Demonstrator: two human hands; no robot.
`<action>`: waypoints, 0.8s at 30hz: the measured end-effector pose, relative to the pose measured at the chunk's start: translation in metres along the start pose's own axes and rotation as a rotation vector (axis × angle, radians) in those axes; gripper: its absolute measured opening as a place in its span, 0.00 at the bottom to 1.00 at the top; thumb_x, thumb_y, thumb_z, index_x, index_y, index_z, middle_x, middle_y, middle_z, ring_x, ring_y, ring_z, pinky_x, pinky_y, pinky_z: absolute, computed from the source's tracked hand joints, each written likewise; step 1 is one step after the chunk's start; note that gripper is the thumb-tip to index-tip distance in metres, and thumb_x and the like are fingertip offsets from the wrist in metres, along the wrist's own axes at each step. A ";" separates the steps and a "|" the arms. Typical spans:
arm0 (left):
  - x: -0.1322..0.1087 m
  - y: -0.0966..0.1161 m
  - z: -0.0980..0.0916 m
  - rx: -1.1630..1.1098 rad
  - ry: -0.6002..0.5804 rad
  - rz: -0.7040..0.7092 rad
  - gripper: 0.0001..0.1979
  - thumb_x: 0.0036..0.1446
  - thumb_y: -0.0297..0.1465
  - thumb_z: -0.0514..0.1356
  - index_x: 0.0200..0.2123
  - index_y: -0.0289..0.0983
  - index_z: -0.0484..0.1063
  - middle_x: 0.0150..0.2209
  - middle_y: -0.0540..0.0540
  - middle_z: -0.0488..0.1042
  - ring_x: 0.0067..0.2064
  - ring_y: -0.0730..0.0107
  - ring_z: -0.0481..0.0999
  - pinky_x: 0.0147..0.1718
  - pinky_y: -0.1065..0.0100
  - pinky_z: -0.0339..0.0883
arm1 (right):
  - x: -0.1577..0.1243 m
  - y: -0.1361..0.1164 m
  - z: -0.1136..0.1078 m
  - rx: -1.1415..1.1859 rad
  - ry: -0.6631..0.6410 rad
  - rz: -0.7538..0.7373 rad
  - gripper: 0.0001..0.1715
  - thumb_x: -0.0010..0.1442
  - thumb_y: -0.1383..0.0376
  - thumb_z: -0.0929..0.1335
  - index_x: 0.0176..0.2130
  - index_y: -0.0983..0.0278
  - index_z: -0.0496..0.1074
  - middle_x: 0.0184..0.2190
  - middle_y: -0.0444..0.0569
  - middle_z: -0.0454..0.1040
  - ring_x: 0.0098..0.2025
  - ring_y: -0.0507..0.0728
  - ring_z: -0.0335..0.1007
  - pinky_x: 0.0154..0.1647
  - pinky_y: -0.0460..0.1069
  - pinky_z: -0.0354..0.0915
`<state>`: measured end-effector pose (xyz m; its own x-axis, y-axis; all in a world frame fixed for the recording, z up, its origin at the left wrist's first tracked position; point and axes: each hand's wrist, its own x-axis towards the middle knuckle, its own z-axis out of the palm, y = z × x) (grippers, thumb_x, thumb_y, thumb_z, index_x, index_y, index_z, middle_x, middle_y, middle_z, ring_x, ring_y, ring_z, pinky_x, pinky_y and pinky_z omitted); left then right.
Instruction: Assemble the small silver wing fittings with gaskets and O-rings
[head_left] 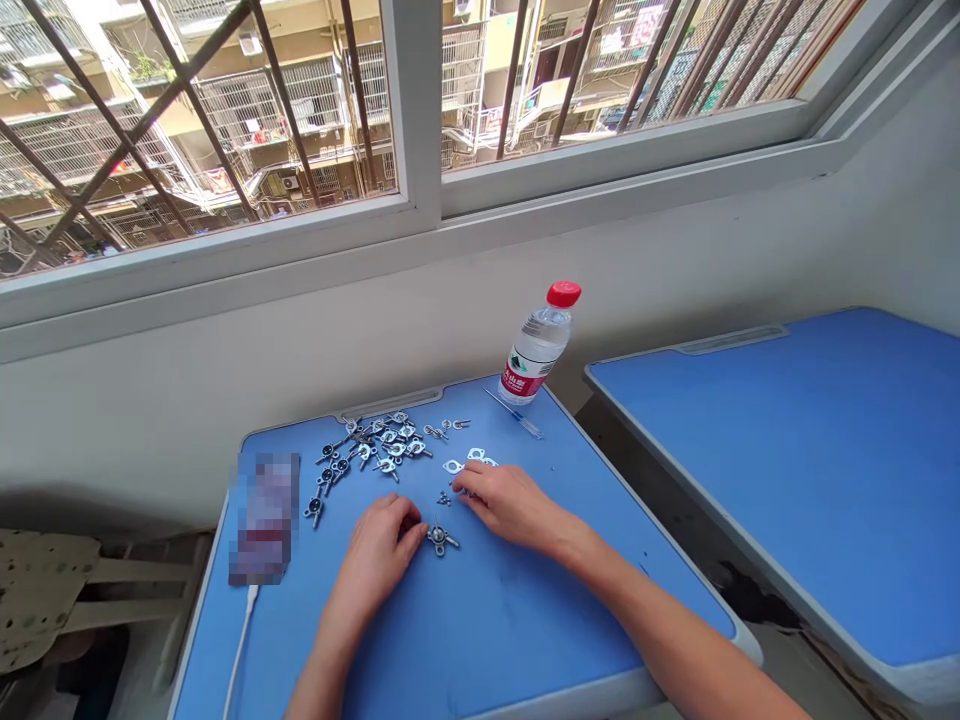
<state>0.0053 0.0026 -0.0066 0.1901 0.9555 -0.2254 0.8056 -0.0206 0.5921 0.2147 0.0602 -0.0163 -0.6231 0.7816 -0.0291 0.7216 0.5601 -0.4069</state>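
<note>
Two curled grips, the left hand [377, 548] and the right hand [510, 505], sit low over the blue tabletop [525, 640]; a small metal winged fitting [441, 538] (long axis roughly sideways) lies just beside the left, though any pinch is hidden.

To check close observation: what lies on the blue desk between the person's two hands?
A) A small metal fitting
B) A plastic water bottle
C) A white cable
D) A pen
A: the small metal fitting sits on the blue desk beside the left hand, with the right hand on its other side.
</note>
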 end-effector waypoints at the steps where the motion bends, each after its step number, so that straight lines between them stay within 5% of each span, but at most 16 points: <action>1: 0.000 0.000 0.000 -0.001 0.000 -0.004 0.07 0.62 0.31 0.55 0.34 0.38 0.71 0.37 0.45 0.73 0.40 0.61 0.73 0.38 0.65 0.63 | 0.000 0.001 -0.001 -0.001 0.013 0.017 0.11 0.64 0.73 0.65 0.42 0.63 0.75 0.40 0.49 0.76 0.36 0.56 0.73 0.31 0.47 0.58; 9: -0.001 0.001 0.000 0.002 -0.005 -0.013 0.07 0.61 0.31 0.54 0.34 0.38 0.71 0.37 0.45 0.73 0.39 0.62 0.73 0.37 0.66 0.63 | 0.005 0.019 -0.011 -0.023 0.113 0.224 0.12 0.66 0.68 0.66 0.48 0.62 0.73 0.43 0.49 0.75 0.38 0.57 0.74 0.32 0.47 0.60; 15: -0.001 -0.001 -0.002 -0.002 -0.009 -0.001 0.07 0.60 0.31 0.54 0.34 0.38 0.71 0.37 0.44 0.74 0.39 0.61 0.73 0.37 0.65 0.63 | 0.006 0.028 -0.015 0.010 0.066 0.261 0.16 0.62 0.66 0.69 0.50 0.62 0.71 0.45 0.52 0.74 0.40 0.58 0.73 0.34 0.48 0.61; 24: -0.002 -0.003 -0.003 -0.025 0.001 0.000 0.08 0.60 0.32 0.54 0.35 0.38 0.72 0.37 0.44 0.74 0.39 0.60 0.73 0.37 0.65 0.64 | 0.008 0.031 -0.012 0.132 0.025 0.239 0.08 0.62 0.69 0.66 0.43 0.62 0.72 0.41 0.49 0.75 0.37 0.56 0.70 0.34 0.48 0.59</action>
<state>0.0007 0.0018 -0.0061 0.1893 0.9559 -0.2244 0.7915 -0.0133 0.6110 0.2354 0.0876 -0.0184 -0.4314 0.8946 -0.1167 0.8006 0.3199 -0.5067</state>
